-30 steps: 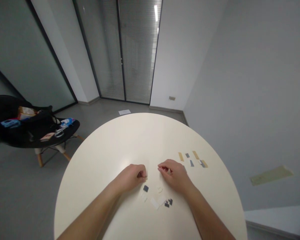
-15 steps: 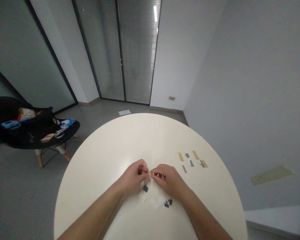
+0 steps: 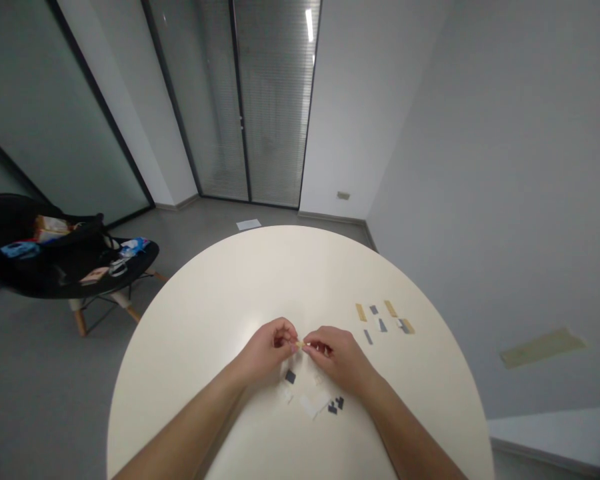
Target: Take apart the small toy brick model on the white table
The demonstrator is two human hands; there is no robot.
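Observation:
Over the middle of a round cream table [image 3: 290, 267], my left hand [image 3: 275, 340] and my right hand [image 3: 337, 350] meet fingertip to fingertip. Both pinch a tiny yellowish piece [image 3: 299, 345], mostly covered by the fingers, so its exact kind is unclear. Just below my left hand lies a small dark square piece [image 3: 291, 377]. Nearer the front, below my right hand, are whitish paper-like scraps [image 3: 309, 406] and small black notched pieces [image 3: 333, 409].
Right of my hands, several flat yellow strips [image 3: 361, 312] and grey pieces [image 3: 383, 325] lie spread on the table. A black chair [image 3: 80, 287] loaded with a bag and small items stands at the left. A white sheet [image 3: 249, 225] lies on the floor beyond the table.
My fingertips have shifted slightly, and a little more of the yellowish piece shows between them. The pieces on the table lie as before.

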